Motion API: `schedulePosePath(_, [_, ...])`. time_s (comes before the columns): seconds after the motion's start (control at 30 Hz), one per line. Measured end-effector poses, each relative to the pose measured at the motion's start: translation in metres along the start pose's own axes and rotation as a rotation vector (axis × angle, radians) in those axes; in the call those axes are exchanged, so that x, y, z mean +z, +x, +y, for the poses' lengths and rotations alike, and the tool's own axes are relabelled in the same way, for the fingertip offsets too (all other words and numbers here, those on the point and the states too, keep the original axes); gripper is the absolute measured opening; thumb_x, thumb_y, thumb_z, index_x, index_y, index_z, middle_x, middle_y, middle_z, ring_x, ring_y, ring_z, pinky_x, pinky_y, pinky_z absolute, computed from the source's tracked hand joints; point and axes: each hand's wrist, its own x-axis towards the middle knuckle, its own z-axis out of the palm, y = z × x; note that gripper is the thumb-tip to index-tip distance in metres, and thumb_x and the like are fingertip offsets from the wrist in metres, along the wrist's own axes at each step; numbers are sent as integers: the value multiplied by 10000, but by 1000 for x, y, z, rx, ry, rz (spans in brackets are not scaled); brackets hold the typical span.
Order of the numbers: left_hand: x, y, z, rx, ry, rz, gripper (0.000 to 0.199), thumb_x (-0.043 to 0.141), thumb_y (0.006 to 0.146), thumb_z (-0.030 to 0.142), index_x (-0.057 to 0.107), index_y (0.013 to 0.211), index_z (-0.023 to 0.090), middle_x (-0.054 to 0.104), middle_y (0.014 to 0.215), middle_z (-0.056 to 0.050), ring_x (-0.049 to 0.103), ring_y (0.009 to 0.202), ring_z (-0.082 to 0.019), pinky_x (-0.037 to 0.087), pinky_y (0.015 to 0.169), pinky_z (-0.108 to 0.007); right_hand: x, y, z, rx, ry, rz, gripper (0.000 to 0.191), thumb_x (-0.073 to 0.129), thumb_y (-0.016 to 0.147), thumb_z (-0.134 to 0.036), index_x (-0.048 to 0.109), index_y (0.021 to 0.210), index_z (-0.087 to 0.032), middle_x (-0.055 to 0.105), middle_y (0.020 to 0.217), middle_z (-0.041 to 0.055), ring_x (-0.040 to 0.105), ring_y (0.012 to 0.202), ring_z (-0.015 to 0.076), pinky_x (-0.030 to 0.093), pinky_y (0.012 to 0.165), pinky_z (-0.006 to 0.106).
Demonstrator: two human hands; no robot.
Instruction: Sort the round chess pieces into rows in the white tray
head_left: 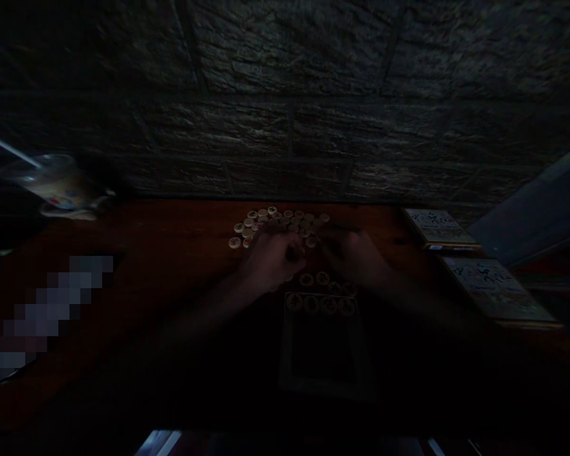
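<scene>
Round pale pieces with characters on them (272, 210) lie in a loose cluster on the dark wooden table (171, 231). My left hand (275, 256) is over the front left of the cluster, fingers curled, and what it grips, if anything, is too dark to make out. At the cluster's right front is my right hand (354, 250), its fingers lost in shadow. Below the hands sits a dark shallow tray (285, 348) with a row of round pieces (294, 303) along its far end. A few more pieces (322, 278) lie just beyond that edge.
Two flat boxes with printed lids (439, 226) (496, 288) rest at the right. A cup with a straw (59, 183) stands at the far left. Nearer on the left is a blurred-out flat item (57, 310). A stone-block wall (285, 126) rises behind the table.
</scene>
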Motion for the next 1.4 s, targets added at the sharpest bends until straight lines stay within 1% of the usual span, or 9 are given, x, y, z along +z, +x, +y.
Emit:
schedulePosePath(0.1, [-6,-1,-2,71,72,-5,128,628,871,212,736,940,209,764,917,-40,689,930,-239,518,894,-402,-2,0,-4,25,-92,-74,215,548,928,-153,745,1013,-161,746,1038,123,664,1012,262,501,896,369])
schedulePosePath(0.23, [-9,-2,-2,116,155,-28,166,573,940,217,731,981,187,752,1009,-77,677,1011,-264,515,931,-425,-4,1,-9,42,-201,-96,224,535,972,-224,736,1037,-148,733,1075,139,642,1050,279,467,949,387])
schedulePosePath(0.37, [-9,-5,-4,110,97,-43,224,518,995,235,725,1067,191,756,1054,-69,686,1025,-244,526,928,-404,-5,2,-12,-6,-308,-123,279,506,1003,-281,715,1048,-102,713,1100,172,617,1070,310,452,957,408])
schedulePosePath(0.63, [-10,-6,-9,178,51,-54,229,526,994,200,747,1054,192,754,1127,-64,677,1088,-235,520,965,-402,-6,0,-14,-124,-453,-199,332,405,1008,-130,660,1199,-37,664,1229,223,594,1143,342,432,986,442])
schedulePosePath(0.87, [-23,-7,-9,89,87,15,272,495,1004,239,733,1128,197,750,1141,-64,695,1062,-222,543,937,-371,-6,-2,-9,-78,-330,-172,292,438,992,-153,659,1170,-80,639,1242,185,561,1132,317,437,980,421])
schedulePosePath(1.03, [-35,-8,-14,17,151,-4,213,566,942,240,749,1041,196,759,1068,-59,709,969,-219,544,859,-344,-7,-3,-8,6,-321,-150,286,445,976,-192,652,1147,-94,607,1280,195,546,1110,330,437,954,454])
schedulePosePath(1.17, [-36,-10,-12,-85,202,-83,205,586,932,330,757,1006,243,780,964,-25,714,827,-204,515,696,-316,-7,-2,-7,68,-318,-128,329,377,1007,-225,639,1158,-95,620,1231,193,552,1116,321,421,991,450])
schedulePosePath(1.3, [-33,-14,-2,-137,346,-86,252,557,950,393,760,1015,259,782,970,-42,716,861,-244,497,675,-336,-6,1,-2,148,-234,-112,329,358,1021,-223,653,1127,-123,652,1196,172,588,1109,296,447,977,419])
schedulePosePath(1.4, [-30,-16,4,-104,373,-64,269,552,960,438,757,1001,268,778,985,-47,712,886,-261,497,684,-350,-5,2,1,180,-215,-106,344,343,1030,-220,665,1079,-111,680,1135,179,621,1056,288,476,931,409])
